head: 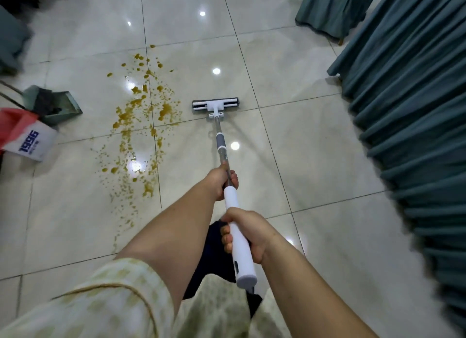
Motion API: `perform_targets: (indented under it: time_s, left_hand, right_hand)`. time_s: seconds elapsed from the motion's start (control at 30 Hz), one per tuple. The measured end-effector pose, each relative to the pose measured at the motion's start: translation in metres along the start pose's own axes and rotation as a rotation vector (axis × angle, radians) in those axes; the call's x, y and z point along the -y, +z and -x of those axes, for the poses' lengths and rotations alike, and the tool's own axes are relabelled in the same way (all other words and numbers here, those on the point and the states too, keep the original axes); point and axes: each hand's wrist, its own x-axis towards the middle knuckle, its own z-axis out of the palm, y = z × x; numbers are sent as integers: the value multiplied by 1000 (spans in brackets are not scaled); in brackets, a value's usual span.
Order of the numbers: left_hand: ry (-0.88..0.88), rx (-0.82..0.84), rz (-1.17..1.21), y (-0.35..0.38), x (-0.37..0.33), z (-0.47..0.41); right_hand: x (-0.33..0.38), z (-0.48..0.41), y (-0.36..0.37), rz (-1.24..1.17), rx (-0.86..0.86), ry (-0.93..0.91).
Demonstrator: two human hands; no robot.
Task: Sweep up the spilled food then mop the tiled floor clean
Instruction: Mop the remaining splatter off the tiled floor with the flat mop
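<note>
White plastic grip of the mop handle (pixel 237 239) sits clenched in my right hand (pixel 248 235); my left hand (pixel 222 180) wraps the metal shaft farther up. Beyond, the mop head (pixel 215 104) lies flat on the tiled floor (pixel 315 148), just right of the brown spilled food (pixel 141 125). Far left, a green dustpan (pixel 54 105) holds dark debris

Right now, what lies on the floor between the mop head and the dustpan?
The brown spill spreads across the tiles between the mop head and the dustpan, per the head view.
</note>
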Motion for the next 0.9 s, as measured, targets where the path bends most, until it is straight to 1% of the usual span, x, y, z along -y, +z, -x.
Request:
perform_targets:
  time_s: [0.07, 0.17, 0.3, 0.47, 0.6, 0.73, 0.9]
  left_hand:
    - [-14, -4, 1, -16, 28, 26]
    - [-24, -23, 7, -36, 63, 57]
    - [-7, -51, -61, -59, 90, 87]
    - [15, -49, -153, -109, 118, 120]
    - [-11, -11, -156, -174, 152, 162]
    - [-43, 6, -198, -249, 182, 210]
    - [-59, 23, -191, -307, 217, 254]
  right_hand:
    - [-37, 19, 3, -54, 20, 6]
    - [-86, 46, 7, -200, 78, 25]
    - [-131, 63, 19, -267, 71, 19]
    - [-191, 77, 48, -255, 19, 32]
    - [-272, 85, 87, -260, 6, 1]
    - [-353, 95, 137, -250, 16, 23]
    - [-424, 110, 165, -196, -9, 17]
